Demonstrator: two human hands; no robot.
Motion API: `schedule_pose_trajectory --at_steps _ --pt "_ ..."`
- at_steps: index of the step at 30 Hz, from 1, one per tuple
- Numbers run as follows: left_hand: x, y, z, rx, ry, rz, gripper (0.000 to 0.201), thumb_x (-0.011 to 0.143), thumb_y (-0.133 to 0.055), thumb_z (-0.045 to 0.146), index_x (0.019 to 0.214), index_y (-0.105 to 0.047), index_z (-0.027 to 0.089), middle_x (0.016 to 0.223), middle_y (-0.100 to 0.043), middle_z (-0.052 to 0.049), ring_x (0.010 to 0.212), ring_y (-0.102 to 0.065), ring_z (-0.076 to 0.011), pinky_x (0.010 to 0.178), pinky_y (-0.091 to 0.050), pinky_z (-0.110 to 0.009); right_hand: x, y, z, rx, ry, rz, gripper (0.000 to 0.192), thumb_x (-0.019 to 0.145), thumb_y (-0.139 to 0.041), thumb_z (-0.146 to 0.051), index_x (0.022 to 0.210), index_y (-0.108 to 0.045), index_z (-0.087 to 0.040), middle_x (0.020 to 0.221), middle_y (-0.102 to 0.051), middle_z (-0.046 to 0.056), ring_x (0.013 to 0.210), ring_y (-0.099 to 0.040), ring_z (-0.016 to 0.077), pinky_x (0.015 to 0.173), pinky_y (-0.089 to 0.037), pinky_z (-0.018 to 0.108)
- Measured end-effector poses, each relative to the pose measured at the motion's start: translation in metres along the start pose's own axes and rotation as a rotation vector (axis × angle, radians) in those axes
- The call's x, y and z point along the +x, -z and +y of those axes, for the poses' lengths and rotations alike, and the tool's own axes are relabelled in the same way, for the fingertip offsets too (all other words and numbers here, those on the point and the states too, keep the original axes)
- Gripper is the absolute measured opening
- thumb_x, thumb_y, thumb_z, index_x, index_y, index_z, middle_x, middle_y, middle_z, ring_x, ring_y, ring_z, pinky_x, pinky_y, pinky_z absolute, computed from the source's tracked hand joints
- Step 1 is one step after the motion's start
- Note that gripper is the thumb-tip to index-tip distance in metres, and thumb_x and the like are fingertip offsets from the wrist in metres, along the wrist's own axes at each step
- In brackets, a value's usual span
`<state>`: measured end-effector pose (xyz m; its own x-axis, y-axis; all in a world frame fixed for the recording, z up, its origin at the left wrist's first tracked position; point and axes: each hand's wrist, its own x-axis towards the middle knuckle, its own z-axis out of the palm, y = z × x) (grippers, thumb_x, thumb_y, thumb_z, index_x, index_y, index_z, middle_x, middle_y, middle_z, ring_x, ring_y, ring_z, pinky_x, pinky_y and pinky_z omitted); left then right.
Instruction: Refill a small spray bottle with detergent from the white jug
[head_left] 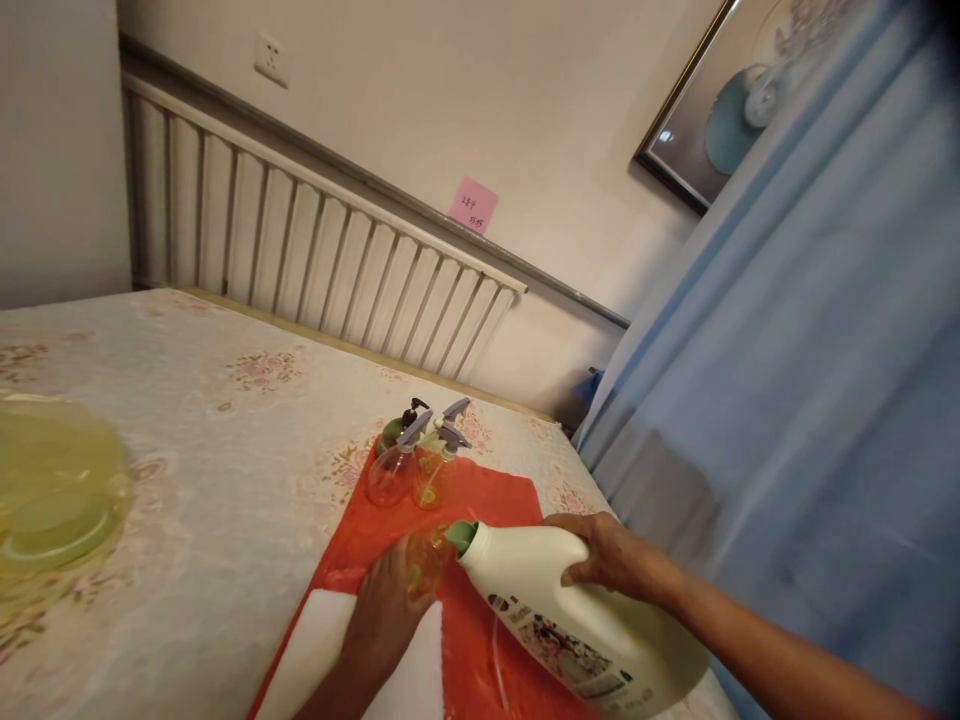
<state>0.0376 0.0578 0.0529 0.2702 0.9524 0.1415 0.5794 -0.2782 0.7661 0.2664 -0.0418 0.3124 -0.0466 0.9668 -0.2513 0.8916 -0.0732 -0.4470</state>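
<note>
Behind the pale, floral-patterned covering (225, 450) of the work surface: a white, ribbed metal radiator (300, 235); at right, a light-blue fabric curtain (795, 380). Laid on the covering: a bright-red sheet (491, 492), bearing a white rectangular piece (311, 640) near the front. Above the red sheet, tilted, green spout (460, 537) toward the left, base low at right: a large, smooth, cream-white plastic jug (525, 560) with dark printed graphics on the side. Gripped by the right hand (615, 560), fingers curled round the handle. Held in the bent fingers of the left hand (386, 605), at the spout: a small, transparent, orange-looking bottle (427, 562). Spout-to-bottle contact not discernible. Grouped at the sheet's far end: clear spray bottles (391, 475) with grey trigger heads.
</note>
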Motion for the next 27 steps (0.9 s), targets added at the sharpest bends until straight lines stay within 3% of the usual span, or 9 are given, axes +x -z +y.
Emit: schedule_pose_trajectory --at_steps 5,12,22,27 --pt "-0.0009 0.0003 0.0014 -0.007 -0.024 0.03 0.067 0.077 -0.056 0.03 0.139 -0.035 0.015 0.134 -0.058 -0.013 0.126 -0.053 -0.0292 0.106 -0.04 -0.041 -0.0003 -0.0005 0.0001 -0.01 -0.002 0.0 0.055 0.067 -0.073 -0.022 0.121 -0.067 -0.031 0.101 -0.076 -0.004 0.093 -0.068 0.0218 0.083 -0.051 0.027" --pt "0.0008 -0.0038 -0.0038 -0.014 -0.019 0.051 0.067 0.076 -0.06 0.032 0.138 -0.036 0.023 0.133 -0.059 -0.01 0.125 -0.054 -0.0292 0.105 -0.042 -0.038 -0.0006 0.0007 -0.0035 -0.006 -0.018 -0.007 0.056 0.067 -0.073 -0.023 0.122 -0.067 -0.031 0.104 -0.075 -0.003 0.096 -0.068 0.022 0.084 -0.052 0.027" --pt "-0.0021 0.002 0.0039 0.002 -0.026 0.047 0.065 0.077 -0.057 0.027 0.138 -0.035 0.016 0.132 -0.058 -0.013 0.125 -0.052 -0.0294 0.106 -0.04 -0.041 0.0011 -0.0001 -0.0006 -0.011 -0.017 -0.01 0.054 0.068 -0.071 -0.022 0.122 -0.066 -0.03 0.103 -0.075 -0.002 0.095 -0.068 0.0221 0.085 -0.052 0.029" --pt "0.0002 -0.0005 0.0004 -0.011 -0.014 0.053 0.068 0.074 -0.061 0.028 0.137 -0.037 0.02 0.13 -0.061 -0.01 0.124 -0.055 -0.0298 0.105 -0.043 -0.039 0.0009 0.0006 -0.0012 -0.02 -0.024 -0.014 0.055 0.068 -0.072 -0.023 0.122 -0.066 -0.029 0.102 -0.075 -0.002 0.093 -0.068 0.0219 0.083 -0.052 0.029"
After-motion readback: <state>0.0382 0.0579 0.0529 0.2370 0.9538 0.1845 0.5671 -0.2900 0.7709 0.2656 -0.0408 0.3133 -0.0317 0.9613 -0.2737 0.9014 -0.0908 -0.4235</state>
